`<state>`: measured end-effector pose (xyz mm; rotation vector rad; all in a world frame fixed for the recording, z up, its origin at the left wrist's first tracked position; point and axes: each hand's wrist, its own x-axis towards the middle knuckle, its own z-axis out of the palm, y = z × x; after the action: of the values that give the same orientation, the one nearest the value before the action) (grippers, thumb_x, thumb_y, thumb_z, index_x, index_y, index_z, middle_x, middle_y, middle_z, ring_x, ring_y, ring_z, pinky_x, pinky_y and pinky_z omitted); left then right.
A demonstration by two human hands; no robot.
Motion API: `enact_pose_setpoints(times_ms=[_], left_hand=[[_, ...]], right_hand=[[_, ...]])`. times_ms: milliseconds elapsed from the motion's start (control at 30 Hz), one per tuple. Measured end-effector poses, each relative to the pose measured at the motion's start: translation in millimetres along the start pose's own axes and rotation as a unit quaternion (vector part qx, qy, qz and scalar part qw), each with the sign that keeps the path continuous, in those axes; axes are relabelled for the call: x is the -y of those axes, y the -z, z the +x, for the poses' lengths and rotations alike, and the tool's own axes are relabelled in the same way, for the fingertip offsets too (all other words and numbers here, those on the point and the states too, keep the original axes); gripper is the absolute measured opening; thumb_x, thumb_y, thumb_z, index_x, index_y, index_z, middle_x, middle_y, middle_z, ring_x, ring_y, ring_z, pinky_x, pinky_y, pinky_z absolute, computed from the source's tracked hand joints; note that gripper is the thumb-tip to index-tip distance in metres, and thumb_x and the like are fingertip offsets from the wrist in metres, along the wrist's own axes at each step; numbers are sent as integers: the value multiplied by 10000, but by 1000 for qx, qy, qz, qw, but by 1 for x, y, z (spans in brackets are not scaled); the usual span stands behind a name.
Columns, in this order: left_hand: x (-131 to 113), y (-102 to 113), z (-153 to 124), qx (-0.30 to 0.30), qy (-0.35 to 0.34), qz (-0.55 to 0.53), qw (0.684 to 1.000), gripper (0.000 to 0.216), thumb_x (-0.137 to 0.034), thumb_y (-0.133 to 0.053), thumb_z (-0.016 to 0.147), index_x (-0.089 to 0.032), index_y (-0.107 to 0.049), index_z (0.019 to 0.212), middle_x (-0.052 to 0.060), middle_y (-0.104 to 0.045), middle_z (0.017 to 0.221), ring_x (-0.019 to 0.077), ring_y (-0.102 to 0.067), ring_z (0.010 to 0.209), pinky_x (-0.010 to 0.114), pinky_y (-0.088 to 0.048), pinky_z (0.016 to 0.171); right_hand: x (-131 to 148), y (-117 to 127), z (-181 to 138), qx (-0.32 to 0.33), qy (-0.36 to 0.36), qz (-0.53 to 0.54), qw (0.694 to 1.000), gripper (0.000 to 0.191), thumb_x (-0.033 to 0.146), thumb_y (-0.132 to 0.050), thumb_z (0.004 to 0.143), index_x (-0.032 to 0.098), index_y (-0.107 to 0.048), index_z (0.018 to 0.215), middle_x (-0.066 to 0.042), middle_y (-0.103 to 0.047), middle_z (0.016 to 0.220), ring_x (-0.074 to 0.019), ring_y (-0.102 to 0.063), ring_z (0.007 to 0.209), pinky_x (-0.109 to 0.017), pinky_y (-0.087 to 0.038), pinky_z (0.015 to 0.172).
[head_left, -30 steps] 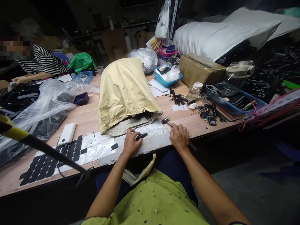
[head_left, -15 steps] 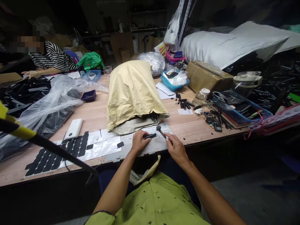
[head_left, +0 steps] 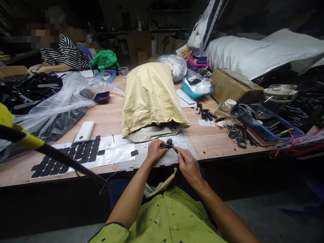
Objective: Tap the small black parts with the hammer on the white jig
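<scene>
"Hands first: where do they sit?"

"Both are at the near edge of the desk [head_left: 108, 118], close together over a white sheet [head_left: 188, 146]. The person's left hand [head_left: 155, 151] rests on the sheet, its grip pinching a small black part [head_left: 165, 146] that lies flat there."

"And the right?"

"The right hand [head_left: 187, 166] has its grip curled around the handle of a small hammer [head_left: 170, 141]. The rounded head stands right at the end of the black part — touching it or just above, which cannot be told."

"What lies around them?"

"Just behind is a yellow sack [head_left: 152, 94] on its side, its open mouth facing the hands. To the left, more white sheeting carries rows of black pads [head_left: 76, 157], with a white power bank [head_left: 85, 131] just beside them. Farther left, clear plastic wrap [head_left: 58, 104] covers dark goods. To the right are loose black pieces [head_left: 206, 114], a blue basket [head_left: 263, 132] and a cardboard box [head_left: 227, 86]."

"Anyone else?"

"A co-worker in a striped shirt [head_left: 65, 54] sits at the far left corner — an arm laid on the desk, well apart from the person's own hands."
</scene>
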<state>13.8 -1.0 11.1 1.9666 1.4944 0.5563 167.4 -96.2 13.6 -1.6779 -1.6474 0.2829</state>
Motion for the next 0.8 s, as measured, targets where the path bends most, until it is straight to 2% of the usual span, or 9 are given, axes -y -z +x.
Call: enact_pose_setpoints(times_ms=[233,367,500,600,800], left_hand=[[-3,1,-1,12,10,11,1000,156,-210,-753,748,-241,-728,899,21,-709,973,240,-588,1011,368,-437,902],[-3,0,-2,6,9,-1,1000,170,-223,-769,740,-250,-728,902,9,-702,936,228,-582,985,360,-435,912],[0,-2,-2,6,1,-7,1000,224,-225,-770,747,-258,-727,965,10,-692,921,224,-575,957,354,-436,891],[3,-3,-1,12,-9,-6,1000,198,-235,-761,759,-265,-735,954,14,-686,941,229,-567,974,362,-431,899],[12,6,-1,52,-41,-3,998,207,-235,-753,764,-267,-753,968,30,-661,984,239,-564,1016,394,-438,940]], right_hand=[[1,-6,-4,27,18,-6,999,370,227,-430,942,263,-697,1196,-39,-717,958,-170,-673,897,-267,-526,789],[-28,6,-1,-34,8,-61,998,358,245,-448,935,279,-709,1177,-46,-700,985,-182,-643,922,-273,-501,787],[-72,22,11,-84,-29,-181,980,353,196,-476,897,267,-745,1113,-54,-637,839,-193,-568,819,-290,-429,709],[-96,24,25,-102,-57,-240,964,334,159,-513,866,241,-768,1065,-60,-577,772,-191,-488,756,-300,-354,661],[-99,6,42,-135,-63,-295,944,339,134,-542,845,240,-758,1084,-59,-521,791,-190,-403,764,-308,-233,643]])
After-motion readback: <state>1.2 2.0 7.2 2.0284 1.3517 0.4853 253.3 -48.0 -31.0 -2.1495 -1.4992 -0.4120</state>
